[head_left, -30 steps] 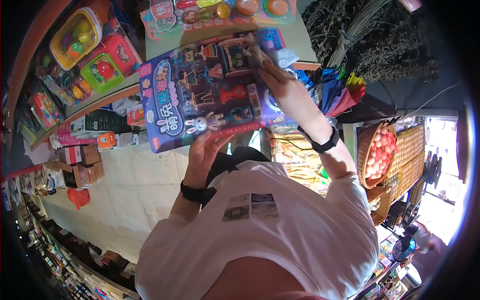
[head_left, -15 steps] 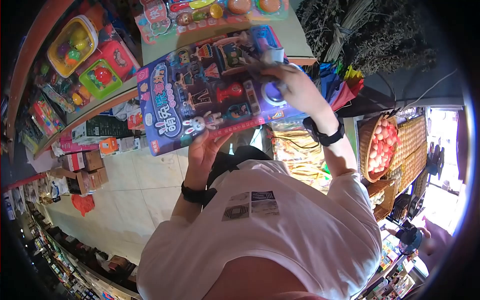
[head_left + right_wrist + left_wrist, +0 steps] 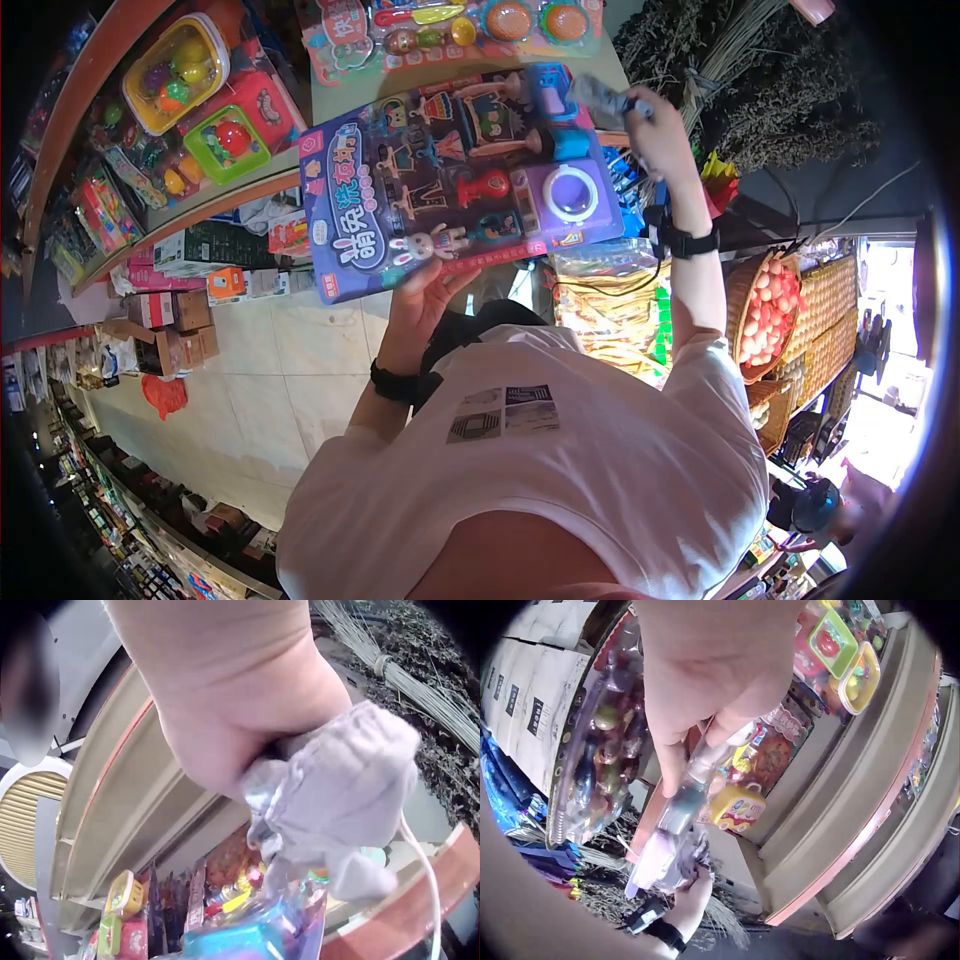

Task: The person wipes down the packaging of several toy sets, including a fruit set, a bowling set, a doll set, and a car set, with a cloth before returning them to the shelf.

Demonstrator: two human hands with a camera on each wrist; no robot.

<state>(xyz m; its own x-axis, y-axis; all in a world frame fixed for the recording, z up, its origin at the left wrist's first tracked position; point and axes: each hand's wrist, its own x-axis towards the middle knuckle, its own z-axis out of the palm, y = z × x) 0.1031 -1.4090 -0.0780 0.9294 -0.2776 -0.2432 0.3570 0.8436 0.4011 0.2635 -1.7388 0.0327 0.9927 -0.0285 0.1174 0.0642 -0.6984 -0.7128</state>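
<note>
A purple boxed toy set (image 3: 335, 215) with a rabbit figure and a small toy washing machine (image 3: 572, 193) is held up, tilted, before the person's chest. The left hand (image 3: 418, 308) grips its lower edge, thumb at the front by the rabbit. From the left wrist view, that hand (image 3: 716, 682) pinches the clear plastic-covered package (image 3: 686, 806) edge-on. The right hand (image 3: 660, 138) is beyond the package's upper right corner, its fingers curled round a grey-white cloth (image 3: 603, 97). The cloth (image 3: 337, 802) hangs bunched from that hand (image 3: 247, 712) in the right wrist view.
Behind the toy set, a shelf bears another carded toy set (image 3: 430, 40) with toy burgers. Toy baskets (image 3: 175, 75) stand at left. Bundles of dried plants (image 3: 740, 90) hang at right, above a basket of red-and-white items (image 3: 768, 312). Cartons (image 3: 175, 310) sit lower left.
The right hand, with the cloth, has moved from the front of the package's right side out past its upper right corner, uncovering the toy washing machine. The left hand keeps its hold.
</note>
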